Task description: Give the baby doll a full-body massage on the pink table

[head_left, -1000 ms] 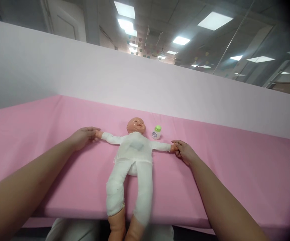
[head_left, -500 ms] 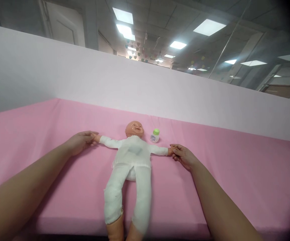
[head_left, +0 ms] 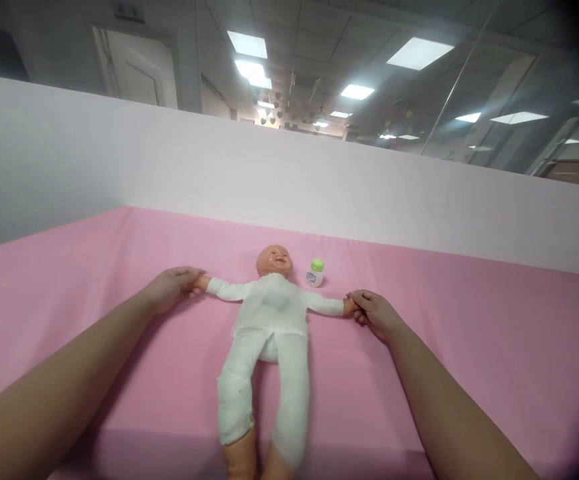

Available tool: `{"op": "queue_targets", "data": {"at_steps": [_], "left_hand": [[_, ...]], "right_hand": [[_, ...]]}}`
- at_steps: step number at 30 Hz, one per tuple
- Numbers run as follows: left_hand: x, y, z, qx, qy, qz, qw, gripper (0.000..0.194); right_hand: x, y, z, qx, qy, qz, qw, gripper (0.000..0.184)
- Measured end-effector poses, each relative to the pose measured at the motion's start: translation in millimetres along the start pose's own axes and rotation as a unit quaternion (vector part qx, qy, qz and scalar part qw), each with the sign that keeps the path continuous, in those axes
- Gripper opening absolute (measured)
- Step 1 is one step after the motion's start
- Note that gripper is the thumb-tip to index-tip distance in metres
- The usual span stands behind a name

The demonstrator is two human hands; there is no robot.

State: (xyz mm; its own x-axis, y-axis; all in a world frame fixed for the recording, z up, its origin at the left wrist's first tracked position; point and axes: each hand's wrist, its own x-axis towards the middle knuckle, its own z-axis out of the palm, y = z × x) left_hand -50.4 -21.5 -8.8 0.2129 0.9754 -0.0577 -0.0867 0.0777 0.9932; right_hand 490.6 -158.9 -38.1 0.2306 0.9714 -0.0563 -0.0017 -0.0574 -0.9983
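Observation:
A baby doll point(head_left: 272, 313) with a white cloth body lies face up on the pink sheet point(head_left: 369, 380), its arms stretched out to both sides. My left hand point(head_left: 175, 288) is closed around the doll's hand on the left. On the opposite side, my right hand point(head_left: 374, 312) pinches the doll's other hand between thumb and fingers. A small clear bottle point(head_left: 315, 275) with a green cap stands beside the doll's head, apart from both hands. The doll's feet are cut off by the lower edge of the view.
Behind the pink surface runs a low white wall point(head_left: 269, 180). Above it is glass with bright ceiling lights point(head_left: 419, 53) and heart-shaped decorations. A white door point(head_left: 137, 70) shows at the upper left. The front edge of the pink surface lies near the bottom.
The view has shifted slightly, so the doll, bottle and hands appear a little further right and lower. Both hands keep their hold on the doll's hands, and its arms stay spread.

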Motion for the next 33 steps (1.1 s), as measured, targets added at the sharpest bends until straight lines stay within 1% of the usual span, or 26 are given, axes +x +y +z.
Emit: {"op": "queue_targets", "data": {"at_steps": [3, 6, 11, 14, 16, 19, 21, 25, 29, 33], "left_hand": [[-2, 2, 4.3, -0.005, 0.012, 0.003, 1.000, 0.033], [-5, 6, 9.2, -0.015, 0.029, -0.007, 0.999, 0.030], [-6, 6, 10.3, -0.032, 0.030, -0.017, 0.999, 0.036], [-3, 3, 6.6, -0.035, 0.020, -0.007, 0.999, 0.042], [-1, 0, 3.2, -0.039, 0.002, 0.000, 0.999, 0.044], [1, -2, -1.0, -0.035, -0.032, 0.006, 0.999, 0.045], [1, -2, -1.9, -0.024, -0.039, 0.009, 0.999, 0.045], [-1, -1, 1.7, -0.005, -0.024, 0.015, 1.000, 0.043], [-2, -2, 7.7, 0.010, 0.007, 0.031, 0.999, 0.047], [-2, -3, 11.6, 0.010, 0.041, 0.039, 0.998, 0.051]], "right_hand": [[1, 1, -2, 0.008, 0.012, 0.004, 1.000, 0.033], [0, 2, -5, 0.025, 0.007, 0.010, 1.000, 0.029], [-1, 1, -11, 0.073, -0.017, 0.025, 0.997, 0.036], [-2, 0, -12, 0.086, -0.022, 0.026, 0.996, 0.040], [-3, 0, -12, 0.088, -0.028, 0.019, 0.995, 0.043], [-5, 0, -13, 0.090, -0.054, 0.009, 0.994, 0.048], [-6, 0, -14, 0.084, -0.065, 0.004, 0.994, 0.048], [-6, -1, -10, 0.049, -0.052, -0.007, 0.997, 0.039], [-5, 0, -5, 0.011, -0.036, -0.009, 0.999, 0.040], [-3, 2, -3, 0.006, -0.017, -0.012, 1.000, 0.040]]}}
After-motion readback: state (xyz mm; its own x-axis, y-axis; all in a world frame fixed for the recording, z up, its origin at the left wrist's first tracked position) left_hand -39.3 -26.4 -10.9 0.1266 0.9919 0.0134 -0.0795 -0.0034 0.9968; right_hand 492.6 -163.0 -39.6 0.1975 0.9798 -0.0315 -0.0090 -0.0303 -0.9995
